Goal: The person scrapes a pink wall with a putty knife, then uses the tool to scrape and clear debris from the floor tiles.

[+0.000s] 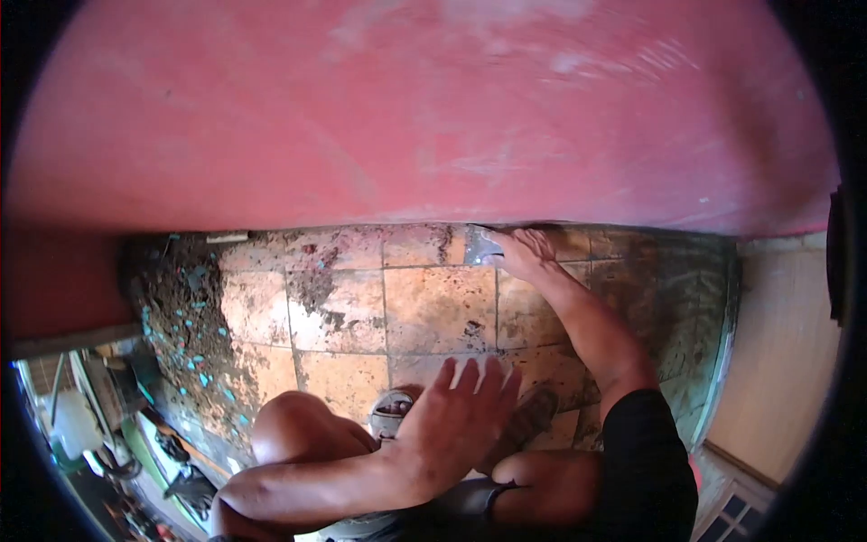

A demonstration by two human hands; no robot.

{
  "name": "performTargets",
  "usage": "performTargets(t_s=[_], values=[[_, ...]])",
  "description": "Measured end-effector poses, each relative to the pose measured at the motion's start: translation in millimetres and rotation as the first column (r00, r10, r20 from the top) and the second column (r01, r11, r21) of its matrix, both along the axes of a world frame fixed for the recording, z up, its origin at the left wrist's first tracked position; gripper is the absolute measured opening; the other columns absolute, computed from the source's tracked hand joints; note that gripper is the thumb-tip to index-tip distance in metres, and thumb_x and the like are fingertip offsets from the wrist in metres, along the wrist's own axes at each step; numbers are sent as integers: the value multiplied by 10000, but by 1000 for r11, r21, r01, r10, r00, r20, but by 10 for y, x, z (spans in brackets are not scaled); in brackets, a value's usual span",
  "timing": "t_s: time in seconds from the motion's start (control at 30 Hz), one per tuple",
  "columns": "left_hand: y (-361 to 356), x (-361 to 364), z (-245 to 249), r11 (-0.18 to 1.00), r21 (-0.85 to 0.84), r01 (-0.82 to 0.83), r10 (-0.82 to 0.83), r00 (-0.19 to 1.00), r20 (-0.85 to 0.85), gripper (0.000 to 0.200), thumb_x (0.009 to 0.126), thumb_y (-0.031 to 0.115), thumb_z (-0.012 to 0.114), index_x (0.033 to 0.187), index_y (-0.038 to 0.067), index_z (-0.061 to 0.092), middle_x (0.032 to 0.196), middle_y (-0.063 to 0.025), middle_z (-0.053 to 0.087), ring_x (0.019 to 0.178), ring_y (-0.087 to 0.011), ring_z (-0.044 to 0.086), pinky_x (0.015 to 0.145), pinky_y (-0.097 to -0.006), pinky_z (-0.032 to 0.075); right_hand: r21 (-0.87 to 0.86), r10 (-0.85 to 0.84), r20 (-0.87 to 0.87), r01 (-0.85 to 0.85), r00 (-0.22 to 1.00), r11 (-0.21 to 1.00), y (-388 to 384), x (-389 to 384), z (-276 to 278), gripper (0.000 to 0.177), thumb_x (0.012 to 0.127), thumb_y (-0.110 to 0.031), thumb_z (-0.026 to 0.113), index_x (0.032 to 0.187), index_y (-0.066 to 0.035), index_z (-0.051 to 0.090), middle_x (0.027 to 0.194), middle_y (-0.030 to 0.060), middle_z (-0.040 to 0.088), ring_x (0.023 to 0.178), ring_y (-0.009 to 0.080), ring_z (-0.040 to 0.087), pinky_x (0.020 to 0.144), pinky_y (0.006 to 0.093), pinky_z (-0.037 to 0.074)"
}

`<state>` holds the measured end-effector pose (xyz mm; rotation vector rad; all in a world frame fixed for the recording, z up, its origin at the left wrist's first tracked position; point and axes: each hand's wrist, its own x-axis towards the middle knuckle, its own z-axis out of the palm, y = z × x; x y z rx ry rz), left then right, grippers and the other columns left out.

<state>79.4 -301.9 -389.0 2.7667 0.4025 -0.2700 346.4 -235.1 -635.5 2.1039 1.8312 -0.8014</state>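
At far left, dirt (200,287) and blue scraps (204,379) litter the tiled floor (433,303); near the knees (293,425), the left hand (459,429) hangs, fingers apart; rightward, a metal blade (478,247) by the pink wall (433,117) is clamped in the right hand (526,253).

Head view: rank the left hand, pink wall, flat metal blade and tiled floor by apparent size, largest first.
1. Pink wall
2. Tiled floor
3. Left hand
4. Flat metal blade

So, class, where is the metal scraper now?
In the head view, the metal scraper is just right of centre, held in the right hand at the foot of the pink wall.
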Motion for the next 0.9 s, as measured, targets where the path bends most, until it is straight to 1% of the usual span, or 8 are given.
performTargets(t_s=[0.17,0.23,0.37,0.47,0.67,0.77,0.83,0.9], values=[[-23,105,74,996,-56,73,-74,997,-10,539,985,231,572,1480,20,563,1460,-208,589,1308,-311,604,1079,-486,490,-11,68,-46,-69,997,998,524,-849,-297,555,964,-405,726,1495,-310,596,1136,155,757,1086,342,725,970,489,538],[-5,71,9,989,-112,102,-116,986,-123,504,982,242,577,1430,14,602,1428,-214,606,1307,-315,602,1073,-486,491,43,76,-62,-74,995,996,642,-1089,-270,564,975,-384,716,1516,-310,572,1128,156,757,1075,345,726,966,492,541],[88,-233,106,984,-175,37,-91,946,-310,427,968,264,587,1290,1,685,1329,-214,649,1275,-321,607,1059,-483,491,-42,86,-41,-88,995,995,650,-919,73,601,985,-403,705,1551,-304,531,1126,164,755,1077,366,722,961,501,543],[190,-499,350,996,-87,-20,18,1000,-19,363,936,247,615,1180,2,728,1231,-194,678,1207,-306,629,1027,-473,504,-52,89,41,-87,995,995,488,-942,286,640,974,-466,709,1563,-308,515,1126,175,751,1088,386,713,967,509,539],[149,-509,420,977,-213,23,-38,997,-67,334,969,233,608,1195,43,764,1175,-126,718,1170,-319,634,1077,-509,462,-74,82,94,-76,992,994,499,-1091,208,706,955,-590,679,1577,-306,502,1215,187,724,1162,403,679,1012,526,513],[268,-782,478,958,-272,-93,73,994,-84,317,961,222,611,1172,54,778,1119,-115,740,1129,-307,648,1062,-488,465,22,157,5,-157,988,987,414,-980,40,688,953,-605,668,1549,-284,544,1306,181,688,1239,387,636,1044,524,484],[592,-735,860,927,-351,128,-257,902,-348,735,926,574,624,1468,102,473,1444,-130,503,1183,-316,632,1160,-551,404,40,146,52,-148,988,988,424,-1065,-167,694,940,-605,682,1552,-312,538,1296,168,699,1209,387,652,1012,510,504],[572,-828,838,974,-189,127,-172,954,-245,724,922,569,627,1457,104,478,1443,-134,506,1167,-311,640,1146,-545,413,92,180,83,-188,980,978,535,-1314,-248,691,929,-602,698,1535,-303,554,1293,141,707,1194,395,655,1011,498,503]])
